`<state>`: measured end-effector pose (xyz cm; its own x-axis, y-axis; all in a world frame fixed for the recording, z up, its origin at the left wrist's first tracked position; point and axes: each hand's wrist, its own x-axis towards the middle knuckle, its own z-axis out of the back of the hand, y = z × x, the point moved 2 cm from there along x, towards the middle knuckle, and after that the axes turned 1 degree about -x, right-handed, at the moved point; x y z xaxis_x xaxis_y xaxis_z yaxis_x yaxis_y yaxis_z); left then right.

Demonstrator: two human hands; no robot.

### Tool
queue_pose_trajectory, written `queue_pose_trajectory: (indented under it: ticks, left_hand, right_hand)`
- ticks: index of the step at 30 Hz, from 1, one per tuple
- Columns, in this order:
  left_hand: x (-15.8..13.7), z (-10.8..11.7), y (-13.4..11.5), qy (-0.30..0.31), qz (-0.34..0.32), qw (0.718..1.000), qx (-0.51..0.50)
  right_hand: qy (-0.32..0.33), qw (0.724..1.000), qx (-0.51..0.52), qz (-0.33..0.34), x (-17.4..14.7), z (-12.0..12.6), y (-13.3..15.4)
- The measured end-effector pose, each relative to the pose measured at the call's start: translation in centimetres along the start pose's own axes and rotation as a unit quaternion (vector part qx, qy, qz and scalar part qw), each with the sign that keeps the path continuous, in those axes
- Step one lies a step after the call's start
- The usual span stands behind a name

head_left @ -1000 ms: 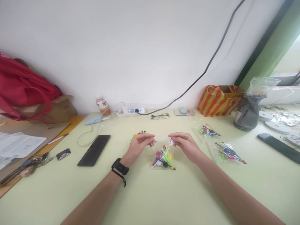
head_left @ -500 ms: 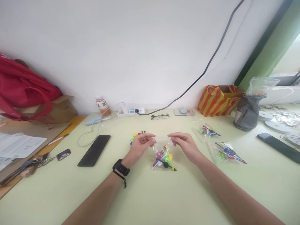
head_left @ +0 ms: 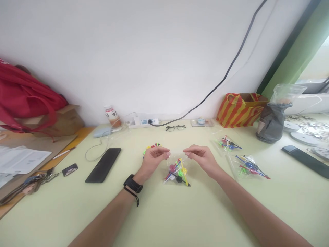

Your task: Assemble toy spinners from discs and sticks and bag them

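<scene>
Between my hands is a clear plastic bag [head_left: 177, 173] with small coloured plastic sticks and round pieces inside. My left hand [head_left: 154, 160] pinches the bag's upper left corner between thumb and fingertips. Its upper right corner is pinched the same way by my right hand [head_left: 200, 158]. The coloured pieces lie low in the bag, near the table surface. Behind my left hand sits a small group of coloured plastic pieces [head_left: 151, 146], partly hidden by it. To the right of my right hand lie two similar filled bags, a nearer bag [head_left: 250, 167] and a farther bag [head_left: 227, 143].
A black phone [head_left: 103, 165] lies left of my hands, and keys [head_left: 38, 180] farther left. Glasses [head_left: 175, 128] and a power strip [head_left: 144, 122] are by the wall. At right stand a striped bag [head_left: 239, 110] and a grey bag [head_left: 271, 123], near a dark case [head_left: 305, 161].
The held bag has shifted slightly left and its top edge looks more spread out. Both hands have stayed almost in place, still pinching its corners.
</scene>
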<state>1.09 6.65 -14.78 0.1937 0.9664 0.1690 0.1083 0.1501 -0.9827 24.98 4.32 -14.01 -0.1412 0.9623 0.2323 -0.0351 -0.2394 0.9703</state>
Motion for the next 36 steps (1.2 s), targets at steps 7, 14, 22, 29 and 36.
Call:
queue_pose_trajectory:
  ticks: [7, 14, 22, 29, 36]
  left_hand:
    - [0.2, 0.1, 0.1, -0.016, -0.014, 0.998, 0.056]
    - [0.3, 0.1, -0.1, 0.003, -0.008, 0.999, 0.033]
    - [0.3, 0.4, 0.4, -0.018, 0.034, 0.999, -0.038]
    - [0.2, 0.2, -0.1, -0.013, 0.007, 1.000, 0.017]
    - [0.4, 0.1, 0.2, -0.003, -0.028, 0.997, 0.077]
  right_hand:
    - [-0.023, 0.999, -0.023, -0.002, 0.2, -0.1, -0.8]
    - [-0.026, 1.000, -0.009, -0.008, 0.3, 0.3, -0.6]
    - [-0.026, 0.999, 0.000, 0.021, 0.0, 0.5, 0.1]
    - [-0.031, 0.996, -0.067, 0.040, 0.1, 0.4, -0.5]
    - [-0.031, 0.983, -0.163, 0.076, 0.0, 0.1, -0.2]
